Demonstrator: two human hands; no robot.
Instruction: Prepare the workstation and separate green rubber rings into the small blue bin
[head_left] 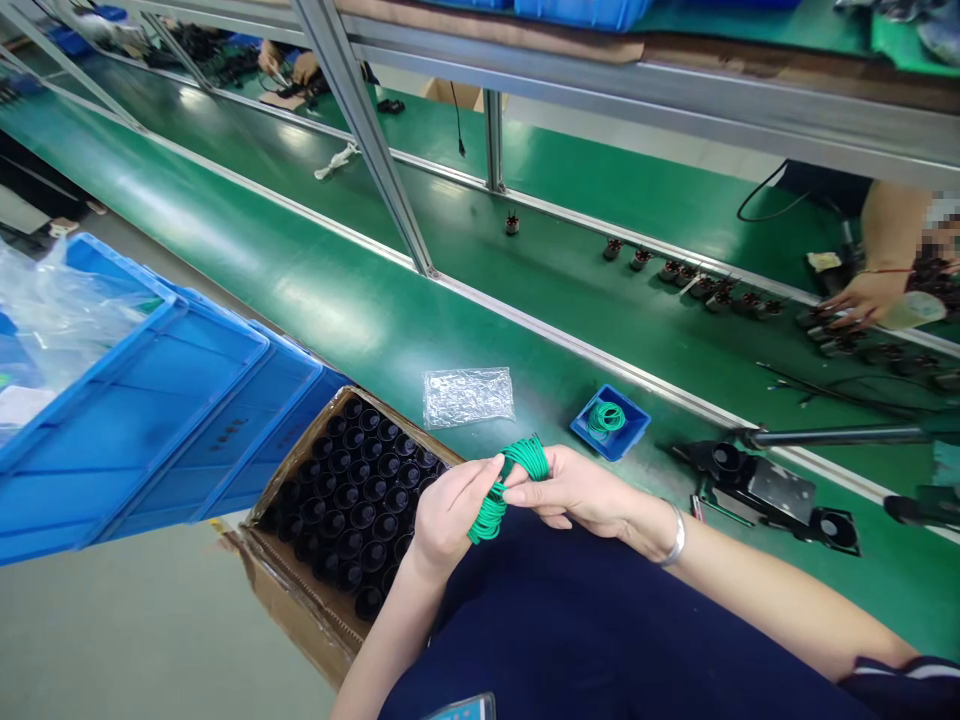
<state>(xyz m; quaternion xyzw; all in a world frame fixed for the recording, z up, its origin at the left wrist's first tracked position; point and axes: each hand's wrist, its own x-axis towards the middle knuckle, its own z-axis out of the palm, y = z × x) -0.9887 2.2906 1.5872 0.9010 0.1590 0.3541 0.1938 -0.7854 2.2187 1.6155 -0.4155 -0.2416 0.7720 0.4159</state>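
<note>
Vividly green, the wire bundle (531, 457) shows many thin loops.

Over at nine o'clock I see blue crates (169, 390); a carton (281, 600) of black cup-shaped parts (365, 500) sits between seven and eight, small motor-like parts (702, 286) line up past two, and a black fixture (776, 495) rests on the green surface (360, 300) at four.

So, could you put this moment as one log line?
left hand: holds green wire | right hand: holds same wire | nearby: blue tray, clear plastic bag
</note>
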